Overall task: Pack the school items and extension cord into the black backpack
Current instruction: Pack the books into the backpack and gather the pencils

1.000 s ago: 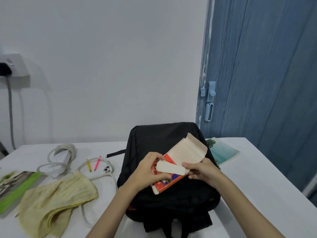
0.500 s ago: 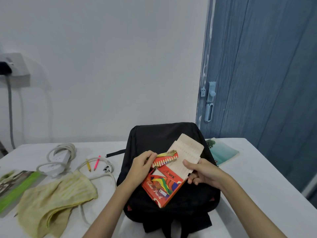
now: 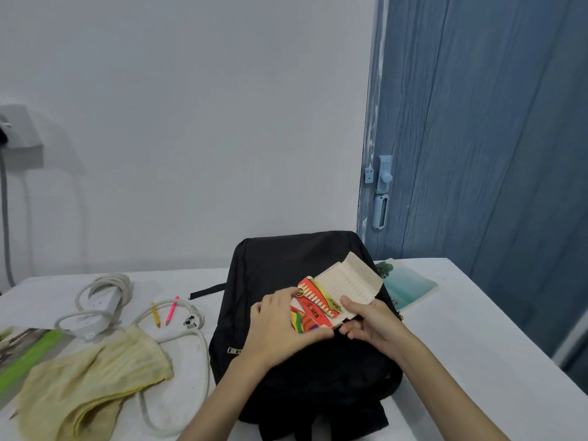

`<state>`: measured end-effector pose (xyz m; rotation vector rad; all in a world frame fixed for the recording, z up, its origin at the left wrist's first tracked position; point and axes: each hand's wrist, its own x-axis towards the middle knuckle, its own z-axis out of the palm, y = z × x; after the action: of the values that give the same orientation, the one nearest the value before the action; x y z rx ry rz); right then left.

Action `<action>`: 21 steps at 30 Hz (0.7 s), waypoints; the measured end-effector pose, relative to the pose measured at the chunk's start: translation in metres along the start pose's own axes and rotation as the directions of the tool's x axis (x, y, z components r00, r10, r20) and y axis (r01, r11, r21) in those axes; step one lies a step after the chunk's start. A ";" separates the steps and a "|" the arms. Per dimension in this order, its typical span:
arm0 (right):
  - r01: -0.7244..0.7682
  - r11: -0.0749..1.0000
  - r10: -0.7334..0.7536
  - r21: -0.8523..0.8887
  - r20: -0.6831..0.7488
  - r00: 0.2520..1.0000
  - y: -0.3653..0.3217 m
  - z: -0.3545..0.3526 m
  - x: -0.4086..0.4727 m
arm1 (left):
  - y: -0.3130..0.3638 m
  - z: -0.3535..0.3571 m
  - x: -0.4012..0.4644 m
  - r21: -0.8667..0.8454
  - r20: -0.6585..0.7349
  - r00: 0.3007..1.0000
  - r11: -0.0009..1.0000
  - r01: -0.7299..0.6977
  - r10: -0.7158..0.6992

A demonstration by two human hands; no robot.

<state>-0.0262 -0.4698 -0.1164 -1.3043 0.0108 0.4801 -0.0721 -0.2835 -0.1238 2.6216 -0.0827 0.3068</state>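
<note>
Both hands, left hand (image 3: 280,326) and right hand (image 3: 370,323), gripped the colour pencil box (image 3: 321,308) above the black backpack (image 3: 286,262), apparently steadying it to tuck its open flap (image 3: 353,280).

Soft, even, rather dim light fills the room, leaving the white wall (image 3: 197,122) grey and flat with no glare. A faint shadow falls on the wall right of the socket box (image 3: 19,128), and the black backpack (image 3: 286,259) loses its detail in darkness. Wide-angle bending curves the desk (image 3: 477,313) edges, and the picture looks slightly soft throughout.
</note>
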 end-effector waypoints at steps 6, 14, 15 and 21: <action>0.020 0.998 -0.022 -0.061 -0.034 0.999 -0.007 -0.006 -0.002 | -0.009 0.004 0.008 0.166 0.016 0.996 0.982 -0.089 0.088; 0.168 0.959 -0.203 -0.227 -0.141 0.969 -0.006 -0.011 0.002 | -0.006 0.002 0.009 0.178 -0.047 0.983 0.970 -0.167 0.178; 0.173 0.957 -0.204 -0.232 -0.119 0.972 -0.004 -0.008 0.001 | -0.005 0.003 0.010 0.168 -0.053 0.981 0.970 -0.176 0.187; 0.121 0.940 -0.141 -0.318 -0.042 0.989 -0.003 -0.006 0.000 | -0.005 0.002 0.011 0.159 -0.078 0.975 0.968 -0.193 0.207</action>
<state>-0.0237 -0.4756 -0.1151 -1.6223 -0.1030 0.3334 -0.0600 -0.2799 -0.1251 2.7474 -0.3053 0.5253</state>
